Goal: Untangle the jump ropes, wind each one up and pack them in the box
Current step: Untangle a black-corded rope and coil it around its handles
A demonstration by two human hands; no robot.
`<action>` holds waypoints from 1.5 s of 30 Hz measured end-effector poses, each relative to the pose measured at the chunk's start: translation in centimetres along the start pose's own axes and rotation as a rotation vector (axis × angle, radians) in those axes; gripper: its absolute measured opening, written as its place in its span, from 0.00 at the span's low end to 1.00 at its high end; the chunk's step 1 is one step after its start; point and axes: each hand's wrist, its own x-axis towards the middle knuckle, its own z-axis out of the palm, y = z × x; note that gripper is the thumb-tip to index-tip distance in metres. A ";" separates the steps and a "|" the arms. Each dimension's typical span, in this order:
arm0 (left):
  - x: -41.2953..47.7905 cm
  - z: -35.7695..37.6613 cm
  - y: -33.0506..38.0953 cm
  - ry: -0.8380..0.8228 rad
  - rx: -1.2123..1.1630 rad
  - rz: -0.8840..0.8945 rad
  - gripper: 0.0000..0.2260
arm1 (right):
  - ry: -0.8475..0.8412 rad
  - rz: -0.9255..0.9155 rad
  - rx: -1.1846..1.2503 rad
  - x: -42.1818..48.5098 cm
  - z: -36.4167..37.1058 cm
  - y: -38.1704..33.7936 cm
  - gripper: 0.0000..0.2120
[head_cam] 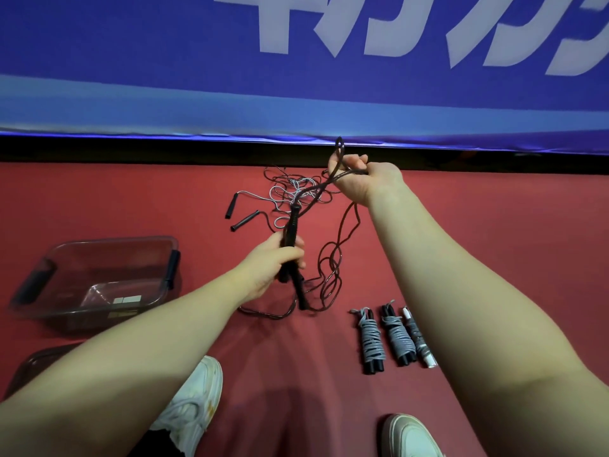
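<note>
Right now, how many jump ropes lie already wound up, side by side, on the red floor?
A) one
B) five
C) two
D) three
D: on the red floor three lie in a row: the left bundle and the middle bundle, both wrapped in grey cord, and the right bundle with white handle ends.

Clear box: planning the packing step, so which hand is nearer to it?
Left. The left hand holds the black handles just right of the clear box; the right hand pinches the dark rope farther right, toward the banner.
</note>
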 end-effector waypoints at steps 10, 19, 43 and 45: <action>0.5 -2.5 1.5 -0.015 0.319 -0.082 0.03 | 0.389 0.130 -1.409 2.3 -6.7 -5.7 0.15; 0.4 -0.8 3.7 -0.203 0.504 -0.194 0.13 | -0.494 -0.289 -2.606 2.7 -8.3 -4.3 0.33; -0.4 -2.2 5.0 -0.295 0.583 -0.222 0.10 | -0.580 -0.099 -2.244 1.5 -9.1 -0.2 0.09; -0.6 -2.8 4.5 -0.308 0.545 -0.284 0.06 | -0.546 -0.105 -2.135 1.4 -8.5 -0.4 0.09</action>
